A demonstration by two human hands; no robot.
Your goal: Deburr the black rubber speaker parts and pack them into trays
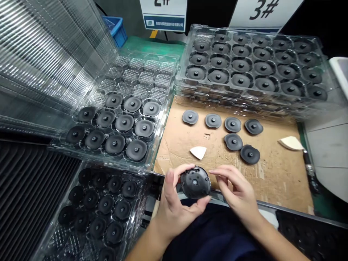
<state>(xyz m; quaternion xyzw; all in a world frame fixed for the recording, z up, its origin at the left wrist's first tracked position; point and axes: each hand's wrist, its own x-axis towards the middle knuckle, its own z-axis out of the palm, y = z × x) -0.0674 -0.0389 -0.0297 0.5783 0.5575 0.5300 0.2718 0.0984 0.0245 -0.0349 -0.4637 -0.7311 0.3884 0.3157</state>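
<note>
My left hand is closed round a round black plastic disc, held face up at the near edge of the table. My right hand hovers just right of the disc, fingers bent and slightly apart, fingertips close to its rim; nothing shows in it. Several dark grey rubber discs with a centre nub lie loose on a brown cardboard sheet beyond my hands.
A clear tray partly filled with grey discs stands at left, another lower tray below it. A stack of full clear trays sits at the back right. Empty tray stacks lean far left. Two white wedges lie on the cardboard.
</note>
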